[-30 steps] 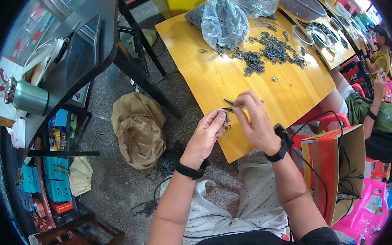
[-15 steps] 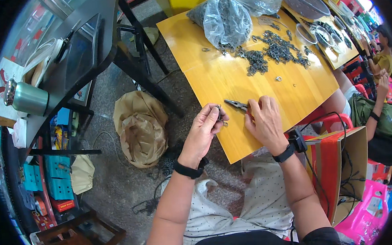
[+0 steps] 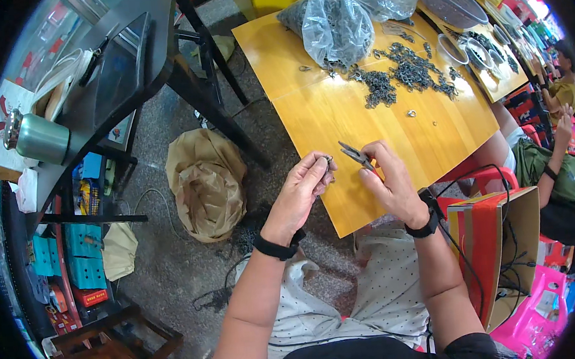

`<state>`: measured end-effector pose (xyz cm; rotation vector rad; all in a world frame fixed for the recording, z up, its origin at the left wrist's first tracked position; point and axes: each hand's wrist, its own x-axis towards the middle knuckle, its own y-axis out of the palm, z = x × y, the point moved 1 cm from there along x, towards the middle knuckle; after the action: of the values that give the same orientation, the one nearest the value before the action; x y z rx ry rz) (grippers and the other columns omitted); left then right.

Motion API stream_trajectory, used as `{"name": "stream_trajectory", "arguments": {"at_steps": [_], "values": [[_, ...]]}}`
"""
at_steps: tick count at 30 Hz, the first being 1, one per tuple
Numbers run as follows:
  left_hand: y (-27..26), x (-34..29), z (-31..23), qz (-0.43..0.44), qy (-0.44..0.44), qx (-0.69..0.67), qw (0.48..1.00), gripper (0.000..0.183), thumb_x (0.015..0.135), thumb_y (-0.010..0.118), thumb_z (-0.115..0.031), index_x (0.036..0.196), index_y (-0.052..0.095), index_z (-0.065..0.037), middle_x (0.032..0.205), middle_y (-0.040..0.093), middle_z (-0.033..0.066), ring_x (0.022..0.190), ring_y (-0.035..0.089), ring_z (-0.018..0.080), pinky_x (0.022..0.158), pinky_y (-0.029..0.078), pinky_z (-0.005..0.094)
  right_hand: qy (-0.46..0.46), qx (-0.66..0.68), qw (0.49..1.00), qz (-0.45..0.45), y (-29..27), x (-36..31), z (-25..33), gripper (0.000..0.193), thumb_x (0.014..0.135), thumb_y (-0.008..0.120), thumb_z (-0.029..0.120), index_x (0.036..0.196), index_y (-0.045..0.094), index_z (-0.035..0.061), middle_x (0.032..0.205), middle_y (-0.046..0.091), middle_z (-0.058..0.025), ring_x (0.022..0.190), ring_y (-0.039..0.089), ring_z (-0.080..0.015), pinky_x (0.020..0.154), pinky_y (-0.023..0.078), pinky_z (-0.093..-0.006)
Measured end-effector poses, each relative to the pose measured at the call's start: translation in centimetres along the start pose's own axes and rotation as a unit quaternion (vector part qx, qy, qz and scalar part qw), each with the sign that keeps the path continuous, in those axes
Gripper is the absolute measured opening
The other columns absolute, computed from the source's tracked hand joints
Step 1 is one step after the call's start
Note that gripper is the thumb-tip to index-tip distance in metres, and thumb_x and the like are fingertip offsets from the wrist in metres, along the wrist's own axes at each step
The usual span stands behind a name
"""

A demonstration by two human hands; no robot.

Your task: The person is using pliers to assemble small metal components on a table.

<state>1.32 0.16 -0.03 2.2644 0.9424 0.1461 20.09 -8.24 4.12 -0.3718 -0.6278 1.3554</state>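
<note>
Standing at the far left on a dark bench is a dull green metal canister [image 3: 40, 138], and right of it on the grey floor sits a crumpled tan sack [image 3: 207, 182]. Next comes the left hand [image 3: 300, 196], fingertips pinched shut on a small dark metal ring [image 3: 328, 158] held over the near edge of the yellow wooden table [image 3: 336, 111]. Just beside it, the right hand [image 3: 389, 185] is closed around slim metal pliers [image 3: 356, 154] whose tip points at the ring. Farther back lie a clear plastic bag of metal bits [image 3: 337, 25] and a loose heap of dark metal rings [image 3: 407, 73]. At the far right, another person's arm [image 3: 558, 153] shows
</note>
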Motion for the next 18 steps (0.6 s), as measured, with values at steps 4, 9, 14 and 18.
{"name": "stream_trajectory", "arguments": {"at_steps": [4, 9, 14, 18], "values": [[-0.1, 0.0, 0.4, -0.009, 0.008, 0.016, 1.000, 0.017, 0.104, 0.054, -0.023, 0.111, 0.061, -0.009, 0.093, 0.058, -0.0049, 0.077, 0.047, 0.0035, 0.066, 0.036, 0.0183, -0.021, -0.043, 0.999, 0.012, 0.5, 0.0, 0.1, 0.028, 0.089, 0.063, 0.017, 0.108, 0.055, -0.0014, 0.097, 0.053, -0.0176, 0.093, 0.055, -0.0338, 0.082, 0.045, -0.0409], [0.4, 0.2, 0.6, -0.016, 0.021, 0.060, 0.998, 0.017, 0.104, 0.054, -0.022, 0.114, 0.062, -0.010, 0.094, 0.059, -0.0051, 0.078, 0.046, 0.0031, 0.066, 0.036, 0.0181, -0.039, -0.059, 0.998, -0.002, 0.7, 0.0, 0.0, 0.027, 0.088, 0.064, 0.017, 0.107, 0.057, -0.0005, 0.097, 0.054, -0.0172, 0.091, 0.055, -0.0343, 0.081, 0.045, -0.0416], [0.2, 0.2, 0.9, -0.001, 0.033, 0.100, 0.994, 0.015, 0.104, 0.054, -0.023, 0.110, 0.062, -0.011, 0.092, 0.058, -0.0062, 0.078, 0.045, 0.0021, 0.065, 0.036, 0.0174, -0.019, -0.038, 0.999, 0.005, 0.6, 0.1, 0.5, 0.024, 0.087, 0.066, 0.016, 0.104, 0.059, 0.0004, 0.092, 0.056, -0.0162, 0.085, 0.058, -0.0334, 0.075, 0.047, -0.0403], [1.0, 0.1, 0.4, -0.032, 0.029, 0.125, 0.991, 0.022, 0.106, 0.050, -0.024, 0.100, 0.063, -0.008, 0.080, 0.051, -0.0057, 0.073, 0.043, 0.0028, 0.065, 0.035, 0.0192, -0.014, -0.029, 0.999, 0.002, 0.5, 0.1, 0.9, 0.022, 0.087, 0.067, 0.016, 0.100, 0.061, 0.0006, 0.088, 0.057, -0.0157, 0.079, 0.060, -0.0324, 0.070, 0.047, -0.0402]]}}
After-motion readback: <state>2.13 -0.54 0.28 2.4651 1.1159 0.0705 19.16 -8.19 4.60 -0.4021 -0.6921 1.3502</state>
